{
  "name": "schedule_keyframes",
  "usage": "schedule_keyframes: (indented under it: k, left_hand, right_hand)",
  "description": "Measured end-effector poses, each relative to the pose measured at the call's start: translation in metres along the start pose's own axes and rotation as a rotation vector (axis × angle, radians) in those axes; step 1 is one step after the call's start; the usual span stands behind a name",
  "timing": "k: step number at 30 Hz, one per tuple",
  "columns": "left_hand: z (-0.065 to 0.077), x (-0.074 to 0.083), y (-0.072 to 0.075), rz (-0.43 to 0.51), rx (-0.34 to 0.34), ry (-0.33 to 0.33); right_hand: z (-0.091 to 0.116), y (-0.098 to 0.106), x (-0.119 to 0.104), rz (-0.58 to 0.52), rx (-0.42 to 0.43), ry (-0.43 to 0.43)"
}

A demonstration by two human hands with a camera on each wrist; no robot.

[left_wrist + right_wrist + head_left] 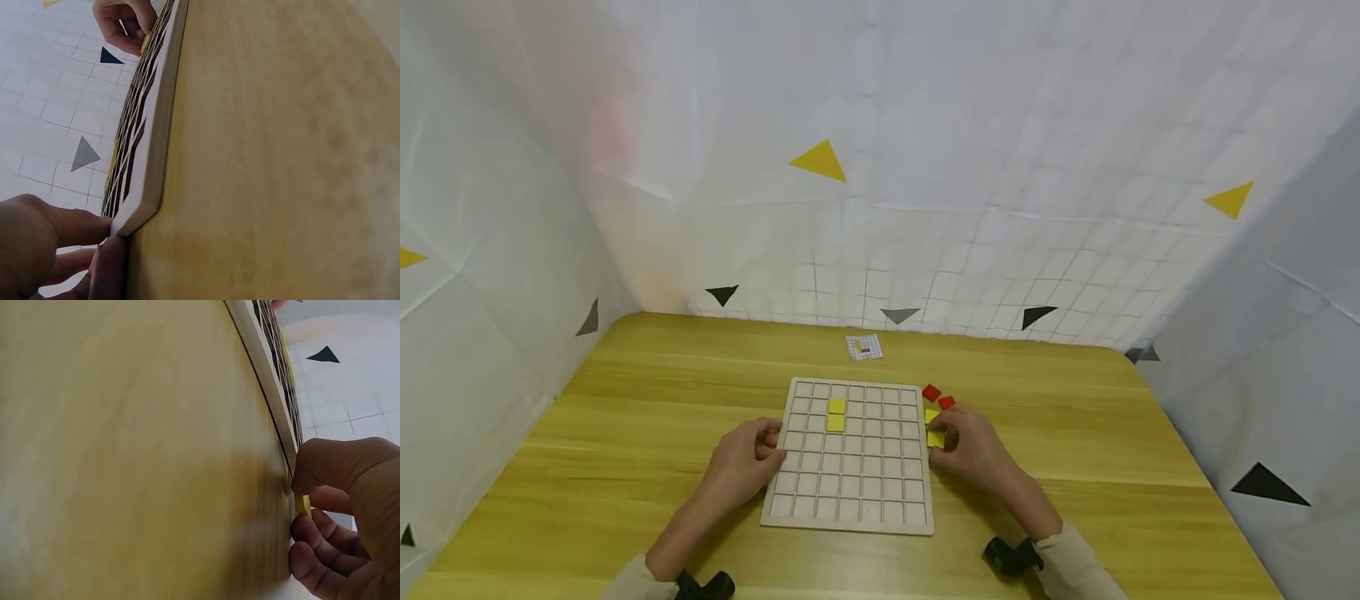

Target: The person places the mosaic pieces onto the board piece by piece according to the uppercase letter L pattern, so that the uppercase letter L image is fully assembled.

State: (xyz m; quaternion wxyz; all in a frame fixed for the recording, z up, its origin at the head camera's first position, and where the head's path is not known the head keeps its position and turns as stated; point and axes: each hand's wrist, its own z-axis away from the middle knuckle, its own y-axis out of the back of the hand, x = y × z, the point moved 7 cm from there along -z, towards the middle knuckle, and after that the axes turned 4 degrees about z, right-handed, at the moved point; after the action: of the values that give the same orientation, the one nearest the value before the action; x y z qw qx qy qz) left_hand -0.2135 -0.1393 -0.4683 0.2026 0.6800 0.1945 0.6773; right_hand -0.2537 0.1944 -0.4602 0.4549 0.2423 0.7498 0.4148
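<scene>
A pale board with a grid of square recesses point(851, 485) lies flat on the table. Two yellow square tiles sit in its upper left part, one tile point(837, 407) directly above the other point(835, 423). At the board's left edge, my left hand point(745, 462) holds the rim between thumb and fingers; the left wrist view shows the fingertips point(100, 230) at the frame. Just beyond the right edge, my right hand point(973, 446) pinches a yellow tile point(302, 505), partly hidden by the fingers. Another yellow tile point(931, 415) shows beside these fingertips.
Two red tiles, one point(932, 392) by the board's upper right corner and one point(947, 402) near the right fingers, lie on the wooden table point(1075, 417). Behind the board is a small printed grid card point(864, 347). White sheeting point(925, 250) surrounds the table's back and sides.
</scene>
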Motion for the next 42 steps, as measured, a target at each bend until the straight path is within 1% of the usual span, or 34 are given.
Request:
schedule_keyframes:
  k: [4,7,13,19,32,42]
  left_hand:
    - [0.0,-0.001,0.0,-0.006,0.0,0.001]
    - [-0.001,-0.002,0.0,-0.008,0.0,0.0]
    - [-0.001,-0.001,0.0,-0.011,0.001,-0.01]
    - [-0.001,0.0,0.0,-0.013,0.003,-0.006]
    - [0.0,-0.002,0.0,-0.012,0.005,-0.01]
    - [0.0,-0.002,0.0,-0.013,0.013,-0.016]
  right_hand:
    - [0.001,0.002,0.0,-0.017,-0.006,-0.012]
    - [0.002,0.004,-0.001,-0.027,-0.003,-0.007]
    - [0.003,0.006,0.001,-0.022,0.0,-0.004]
    - [0.002,0.009,0.003,-0.023,0.026,0.005]
    - [-0.002,0.011,-0.008,-0.025,0.039,0.077]
    - [-0.007,0.008,-0.016,-0.045,0.022,0.08]
